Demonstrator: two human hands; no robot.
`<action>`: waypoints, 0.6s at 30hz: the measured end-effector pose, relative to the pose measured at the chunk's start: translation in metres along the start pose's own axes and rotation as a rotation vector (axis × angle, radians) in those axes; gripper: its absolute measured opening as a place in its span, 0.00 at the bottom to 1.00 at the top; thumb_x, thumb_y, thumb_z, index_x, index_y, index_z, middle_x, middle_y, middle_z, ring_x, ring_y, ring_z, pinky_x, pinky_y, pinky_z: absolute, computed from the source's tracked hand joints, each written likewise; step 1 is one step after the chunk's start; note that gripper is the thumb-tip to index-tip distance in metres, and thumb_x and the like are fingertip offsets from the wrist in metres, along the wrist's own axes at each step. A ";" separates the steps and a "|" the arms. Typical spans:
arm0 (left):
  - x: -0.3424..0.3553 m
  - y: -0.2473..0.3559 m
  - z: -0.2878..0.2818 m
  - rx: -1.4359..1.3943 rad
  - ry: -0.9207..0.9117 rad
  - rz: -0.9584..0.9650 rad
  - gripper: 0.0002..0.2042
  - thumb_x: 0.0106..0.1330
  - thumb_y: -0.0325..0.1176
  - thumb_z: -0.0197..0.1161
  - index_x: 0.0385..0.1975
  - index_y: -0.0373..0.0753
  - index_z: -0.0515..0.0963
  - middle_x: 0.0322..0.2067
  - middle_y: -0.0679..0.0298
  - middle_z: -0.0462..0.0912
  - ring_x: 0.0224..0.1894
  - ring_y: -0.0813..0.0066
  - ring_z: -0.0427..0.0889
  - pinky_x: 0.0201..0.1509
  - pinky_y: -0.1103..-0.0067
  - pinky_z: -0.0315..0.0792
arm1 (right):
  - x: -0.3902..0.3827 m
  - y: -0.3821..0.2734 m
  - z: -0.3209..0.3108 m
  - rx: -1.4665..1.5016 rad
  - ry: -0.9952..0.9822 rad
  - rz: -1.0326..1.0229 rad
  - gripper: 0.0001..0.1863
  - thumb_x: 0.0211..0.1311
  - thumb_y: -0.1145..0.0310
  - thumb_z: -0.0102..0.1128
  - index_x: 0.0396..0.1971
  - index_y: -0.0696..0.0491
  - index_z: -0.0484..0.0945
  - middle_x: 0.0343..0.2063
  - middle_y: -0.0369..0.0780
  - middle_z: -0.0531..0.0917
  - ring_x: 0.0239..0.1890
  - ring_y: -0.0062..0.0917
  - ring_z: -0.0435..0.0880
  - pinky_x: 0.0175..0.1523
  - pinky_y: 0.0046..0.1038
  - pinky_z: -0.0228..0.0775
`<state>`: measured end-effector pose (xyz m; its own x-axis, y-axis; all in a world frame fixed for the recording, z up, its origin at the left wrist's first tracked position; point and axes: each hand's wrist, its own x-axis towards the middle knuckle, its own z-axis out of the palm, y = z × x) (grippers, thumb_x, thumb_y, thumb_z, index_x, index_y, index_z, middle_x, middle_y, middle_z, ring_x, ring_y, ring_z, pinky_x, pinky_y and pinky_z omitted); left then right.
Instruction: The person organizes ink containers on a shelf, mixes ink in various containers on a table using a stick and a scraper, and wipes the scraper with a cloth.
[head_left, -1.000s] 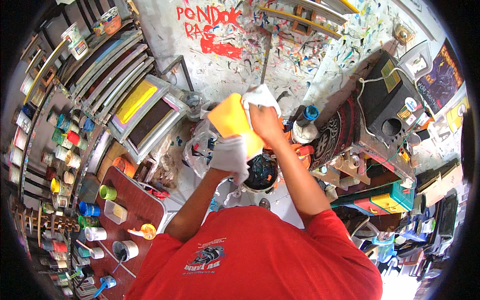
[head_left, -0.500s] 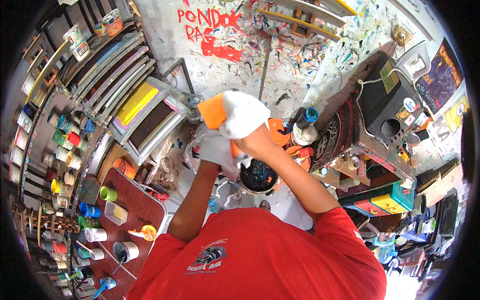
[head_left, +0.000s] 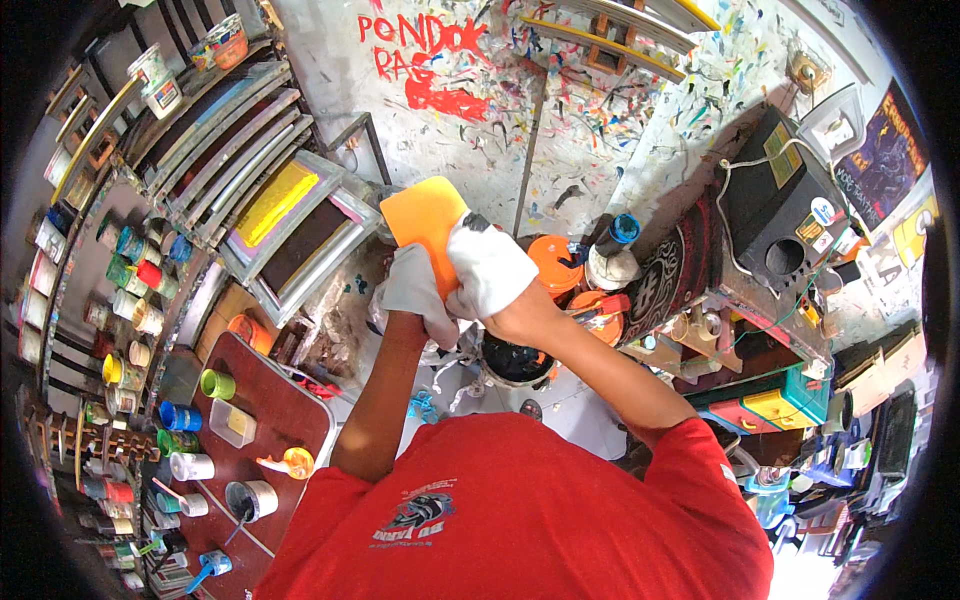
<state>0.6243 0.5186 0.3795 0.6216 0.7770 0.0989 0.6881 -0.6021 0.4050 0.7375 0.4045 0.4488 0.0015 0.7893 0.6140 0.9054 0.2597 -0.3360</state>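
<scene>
I hold a flat orange panel (head_left: 425,212) out before my chest, above the floor and short of the wall (head_left: 450,160). It is smooth and plain, with rounded corners at the free end and a paler, yellower tint toward the top. A white cloth lies on each side of it, 2 in all. My left hand (head_left: 432,322) is closed round the panel's lower left part through the left cloth (head_left: 410,278); its fingers are mostly hidden. My right hand (head_left: 520,318) is bunched round the right cloth (head_left: 490,268), which presses on the panel's right edge and bears dark smudges at its top.

Past my right wrist sits a bucket (head_left: 517,362), dark and smeared inside; my right hand overlaps its upper rim. Beyond are 2 orange tubs, the far tub (head_left: 553,268) and the near tub (head_left: 606,326), with a white bottle (head_left: 610,268) with a blue top close by. Framed screens (head_left: 275,208) lean at the left, 1 with a yellow patch. The red-brown table (head_left: 275,375) at my left carries cups and a clear box (head_left: 233,424).

The cloths and my hands hide the panel's lower end. Its long axis runs from between my hands outward, slanting left, the free end toward the wall.
</scene>
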 end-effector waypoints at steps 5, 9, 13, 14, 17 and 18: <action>-0.009 0.002 0.018 0.009 -0.014 0.204 0.33 0.18 0.35 0.66 0.37 0.35 0.72 0.34 0.53 0.75 0.45 0.55 0.74 0.52 0.74 0.68 | 0.006 0.042 0.031 -0.087 0.057 -0.056 0.14 0.43 0.67 0.60 0.26 0.61 0.72 0.35 0.51 0.74 0.40 0.49 0.70 0.46 0.44 0.63; -0.001 0.012 -0.007 -0.284 -0.251 0.135 0.26 0.40 0.38 0.63 0.41 0.35 0.69 0.39 0.53 0.74 0.46 0.59 0.74 0.52 0.71 0.68 | -0.007 0.009 0.029 -0.060 0.076 -0.037 0.12 0.40 0.67 0.59 0.25 0.58 0.73 0.31 0.49 0.74 0.35 0.48 0.71 0.41 0.42 0.63; 0.006 0.002 0.038 -2.117 -0.254 0.115 0.14 0.68 0.39 0.39 0.44 0.37 0.68 0.43 0.57 0.74 0.46 0.65 0.74 0.52 0.71 0.69 | -0.022 -0.004 0.030 0.055 -0.011 0.009 0.10 0.41 0.67 0.58 0.21 0.58 0.72 0.27 0.49 0.73 0.33 0.48 0.71 0.39 0.40 0.62; -0.001 0.024 0.018 -2.150 -0.279 0.152 0.15 0.68 0.40 0.41 0.44 0.37 0.68 0.43 0.57 0.74 0.46 0.65 0.74 0.52 0.71 0.69 | -0.026 0.000 0.028 0.058 -0.065 0.009 0.10 0.43 0.67 0.58 0.21 0.58 0.72 0.27 0.50 0.73 0.33 0.48 0.71 0.40 0.40 0.63; -0.005 0.022 0.023 -2.133 -0.367 0.077 0.16 0.69 0.41 0.40 0.45 0.38 0.67 0.44 0.58 0.74 0.46 0.68 0.74 0.53 0.75 0.67 | -0.040 0.016 0.047 0.105 -0.101 0.040 0.11 0.49 0.65 0.55 0.23 0.60 0.72 0.30 0.52 0.74 0.36 0.51 0.72 0.42 0.41 0.64; -0.004 0.024 0.036 -2.060 -0.276 0.111 0.15 0.69 0.41 0.40 0.46 0.38 0.67 0.44 0.59 0.73 0.46 0.69 0.74 0.53 0.76 0.67 | -0.049 0.016 0.057 0.171 -0.092 0.108 0.12 0.52 0.65 0.53 0.23 0.61 0.72 0.30 0.53 0.75 0.36 0.52 0.72 0.42 0.41 0.64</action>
<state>0.6514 0.4944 0.3560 0.7830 0.6010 0.1604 -0.5528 0.5543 0.6222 0.7272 0.4019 0.3727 0.0492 0.8630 0.5029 0.8166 0.2551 -0.5177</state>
